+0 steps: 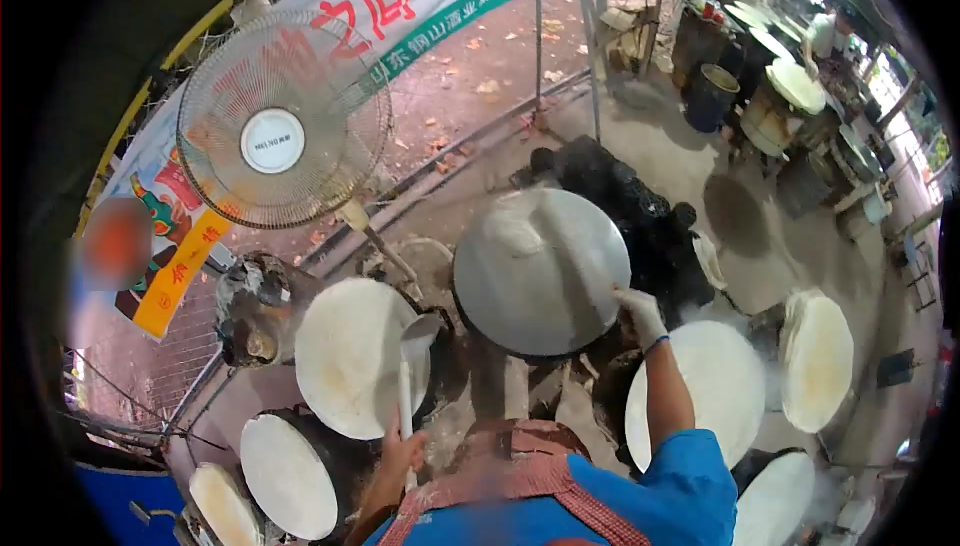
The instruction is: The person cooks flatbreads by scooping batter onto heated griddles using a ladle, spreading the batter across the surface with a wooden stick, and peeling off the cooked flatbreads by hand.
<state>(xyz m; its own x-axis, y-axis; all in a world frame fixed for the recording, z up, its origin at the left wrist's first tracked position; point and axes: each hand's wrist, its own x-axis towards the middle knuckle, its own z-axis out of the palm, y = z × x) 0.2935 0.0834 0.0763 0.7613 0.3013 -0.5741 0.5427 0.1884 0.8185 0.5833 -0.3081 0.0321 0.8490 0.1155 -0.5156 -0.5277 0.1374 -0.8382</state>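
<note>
My left hand point(402, 451) is closed around the pale handle of a ladle point(421, 332). The ladle's grey bowl is over the right edge of a large, thin round pancake point(348, 366). My right hand point(640, 316), in a whitish glove, is at the right rim of a wide grey metal lid point(520, 276), with its fingers bent at the edge. A dark rim shows beneath the lid's lower side. Right of my forearm, another pale pancake point(715, 386) lies on a round griddle.
A standing fan point(272, 141) is at the left. Black lumps resembling coal point(610, 206) lie behind the lid. More pancakes point(290, 476) are at the lower left, and a pancake stack point(817, 361) is at the right. At the far right are drums point(712, 98) and a person point(825, 36).
</note>
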